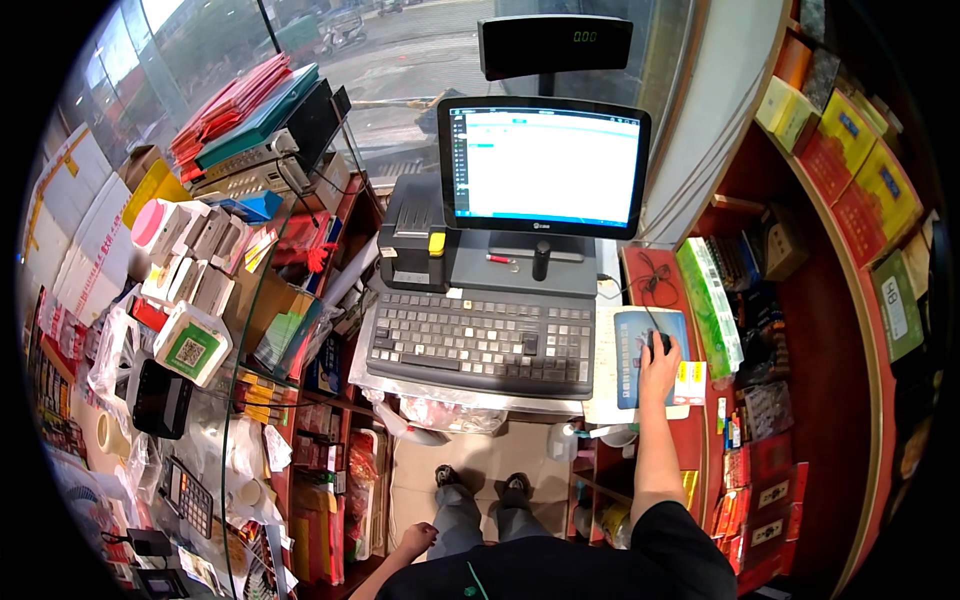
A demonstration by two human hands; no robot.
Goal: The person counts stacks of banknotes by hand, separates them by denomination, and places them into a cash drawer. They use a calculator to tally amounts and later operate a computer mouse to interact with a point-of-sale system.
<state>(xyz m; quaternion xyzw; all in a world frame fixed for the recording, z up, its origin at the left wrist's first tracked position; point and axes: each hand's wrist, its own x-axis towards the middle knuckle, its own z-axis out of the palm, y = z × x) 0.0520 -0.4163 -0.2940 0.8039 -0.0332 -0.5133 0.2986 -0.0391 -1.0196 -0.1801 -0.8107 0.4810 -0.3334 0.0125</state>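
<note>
My right hand (656, 374) lies over a black computer mouse (658, 341), fingers curved around it. Under them is a blue printed mouse pad (628, 362). My left hand (418, 539) hangs low beside my left leg, its fingers loosely bent and nothing visible in it. In front of me stands a lit monitor (545, 165) showing a mostly white window. A dark keyboard (480, 342) rests below the screen, touched by neither hand. A small black cylinder (541, 260) and a red pen-like object (499, 259) sit on the monitor's base.
A black printer (415, 235) stands left of the monitor, and a customer display (556, 49) rises behind it. At left, a cluttered glass counter holds a calculator (188, 497) and a code stand (192, 345). Shelves (850, 250) of boxes curve along the right.
</note>
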